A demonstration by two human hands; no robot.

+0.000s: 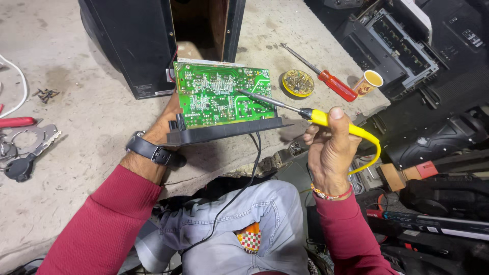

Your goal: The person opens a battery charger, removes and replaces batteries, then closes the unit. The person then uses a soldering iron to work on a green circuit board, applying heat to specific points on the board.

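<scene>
Right now my left hand (165, 122) grips the green circuit board (221, 94) by its black frame, tilting it against the black speaker cabinet (132, 40), while my right hand (331, 150) is clenched round the yellow soldering iron (305, 113), tip touching the board. A slip could bridge neighbouring joints, I reckon. The flux tin (298, 83), red screwdriver (326, 76) and paper cup (368, 82) crowd the slab's (91, 112) edge just beyond.

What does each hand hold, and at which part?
Right hand holds the soldering iron by its yellow handle. Left hand holds the green circuit board by its black frame, left lower corner.
</scene>
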